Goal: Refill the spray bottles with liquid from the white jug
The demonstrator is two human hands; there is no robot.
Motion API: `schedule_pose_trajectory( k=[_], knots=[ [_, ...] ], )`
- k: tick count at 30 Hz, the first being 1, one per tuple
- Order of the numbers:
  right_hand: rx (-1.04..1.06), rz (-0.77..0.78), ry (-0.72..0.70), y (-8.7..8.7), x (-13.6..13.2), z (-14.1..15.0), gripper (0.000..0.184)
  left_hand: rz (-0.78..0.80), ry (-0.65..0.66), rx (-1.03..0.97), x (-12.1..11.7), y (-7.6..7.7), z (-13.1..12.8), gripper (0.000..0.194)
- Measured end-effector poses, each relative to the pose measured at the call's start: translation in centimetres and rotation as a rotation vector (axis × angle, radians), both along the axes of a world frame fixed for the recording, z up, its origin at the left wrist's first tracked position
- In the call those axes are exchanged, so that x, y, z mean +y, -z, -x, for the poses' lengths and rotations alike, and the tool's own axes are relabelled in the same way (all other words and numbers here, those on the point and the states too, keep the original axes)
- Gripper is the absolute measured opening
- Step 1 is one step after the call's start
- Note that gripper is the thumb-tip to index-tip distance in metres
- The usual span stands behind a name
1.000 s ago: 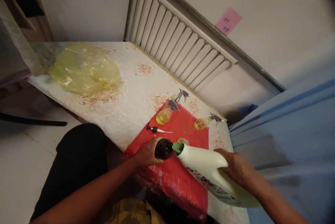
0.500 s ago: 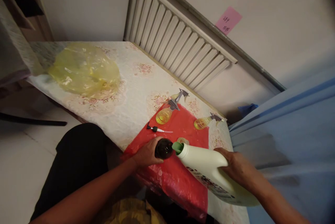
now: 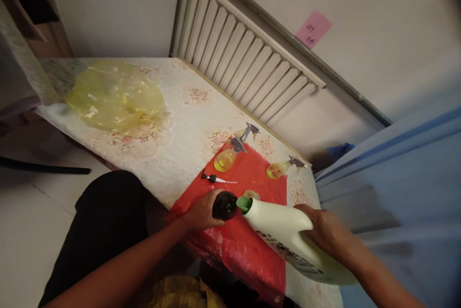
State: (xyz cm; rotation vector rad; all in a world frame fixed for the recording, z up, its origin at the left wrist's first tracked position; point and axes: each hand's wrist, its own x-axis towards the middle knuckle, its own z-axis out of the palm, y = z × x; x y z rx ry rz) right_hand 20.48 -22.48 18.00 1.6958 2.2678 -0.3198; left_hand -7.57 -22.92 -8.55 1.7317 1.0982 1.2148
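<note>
My left hand [image 3: 204,212] is wrapped round a dark bottle [image 3: 224,206], its neck turned toward the right. Gripped by the handle in my right hand [image 3: 329,229] is a large pale green detergent jug [image 3: 288,231], tipped so that its green spout [image 3: 244,204] meets the bottle's mouth. Whether liquid is running between them I cannot tell. Just beyond the bottle, a black and white pump head [image 3: 216,179] with a clear tube lies on a red plastic bag [image 3: 248,245]. Part of a round pale cap [image 3: 251,195] shows behind the spout.
Spray bottles with yellow liquid [image 3: 225,159] [image 3: 277,170] stand on the red bag's far part. A crumpled yellow plastic bag [image 3: 117,97] lies on the flowered tablecloth [image 3: 180,125]. A radiator [image 3: 241,44] lines the wall, and a blue curtain [image 3: 406,193] hangs at right.
</note>
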Motion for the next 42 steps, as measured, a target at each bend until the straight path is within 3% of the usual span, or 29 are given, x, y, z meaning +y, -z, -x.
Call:
schedule_pose_trajectory(
  k=[21,42],
  knots=[
    [0.0,-0.023,-0.012,0.0,-0.08,0.04,0.02,-0.025,0.005,-0.011,0.04,-0.13,-0.05,0.088],
    [-0.01,-0.015,0.006,-0.11,0.07,0.19,0.027,-0.019,0.003,-0.002,0.05,-0.1,0.04,0.092]
  ],
)
